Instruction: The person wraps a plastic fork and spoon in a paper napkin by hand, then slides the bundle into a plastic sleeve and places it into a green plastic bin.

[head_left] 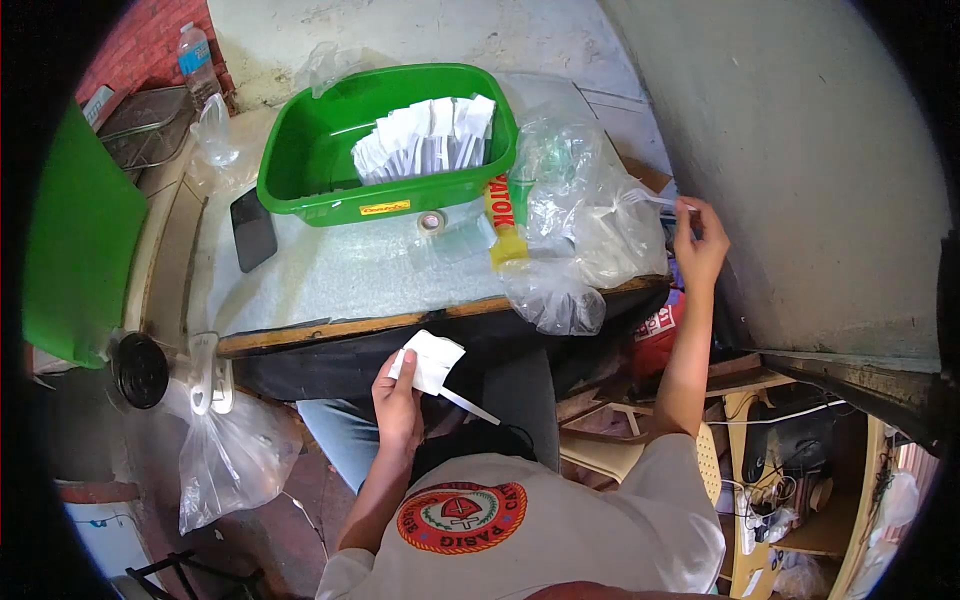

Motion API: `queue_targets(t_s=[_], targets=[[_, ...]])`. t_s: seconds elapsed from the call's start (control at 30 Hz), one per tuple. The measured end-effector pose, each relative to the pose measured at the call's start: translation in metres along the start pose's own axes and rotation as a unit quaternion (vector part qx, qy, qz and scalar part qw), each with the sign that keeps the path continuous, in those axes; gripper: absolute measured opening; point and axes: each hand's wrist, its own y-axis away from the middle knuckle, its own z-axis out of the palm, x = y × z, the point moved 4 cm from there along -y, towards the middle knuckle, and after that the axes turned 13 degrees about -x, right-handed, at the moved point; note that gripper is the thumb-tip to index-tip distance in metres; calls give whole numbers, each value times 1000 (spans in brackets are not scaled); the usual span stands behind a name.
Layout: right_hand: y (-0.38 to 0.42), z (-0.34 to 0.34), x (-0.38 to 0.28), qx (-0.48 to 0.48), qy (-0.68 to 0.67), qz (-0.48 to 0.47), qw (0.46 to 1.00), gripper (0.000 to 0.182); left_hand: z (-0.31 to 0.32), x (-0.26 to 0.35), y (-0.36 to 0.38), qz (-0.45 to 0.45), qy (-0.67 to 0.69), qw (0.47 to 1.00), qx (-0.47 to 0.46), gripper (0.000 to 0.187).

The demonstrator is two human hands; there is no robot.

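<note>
My left hand (399, 402) is closed on a folded white paper napkin (430, 362), low in front of the table edge. A white plastic handle (469, 406) sticks out from under the napkin, its other end hidden. Out to the right, my right hand (704, 243) pinches a white plastic fork (640, 197) by its handle end, tines pointing left. The fork is over the clear plastic bags (570, 205) at the table's right side. A green basin (385, 212) on the table holds many white paper-wrapped utensils (432, 138) lying side by side.
On the table (310, 285) are a dark phone (253, 231), a roll of tape (431, 222) and a yellow-and-red wrapper (505, 225). A water bottle (197, 62) stands at the back left. One plastic bag (235, 470) hangs at lower left. A wall (800, 190) borders the right.
</note>
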Motion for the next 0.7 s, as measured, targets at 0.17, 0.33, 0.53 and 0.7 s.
queue_targets(t_s=[0.17, 0.33, 0.53, 0.7], targets=[[32, -20, -28, 109, -139, 24, 984, 10, 4, -4, -5, 11, 1, 1000, -8, 31], [91, 9, -91, 7, -397, 104, 912, 8, 23, 5, -15, 31, 7, 999, -16, 31], [154, 81, -162, -185, -501, 180, 826, 9, 42, 10, -25, 65, 57, 996, -35, 27], [176, 101, -167, -262, -484, 141, 823, 14, 34, 11, -26, 82, 74, 992, -54, 25]])
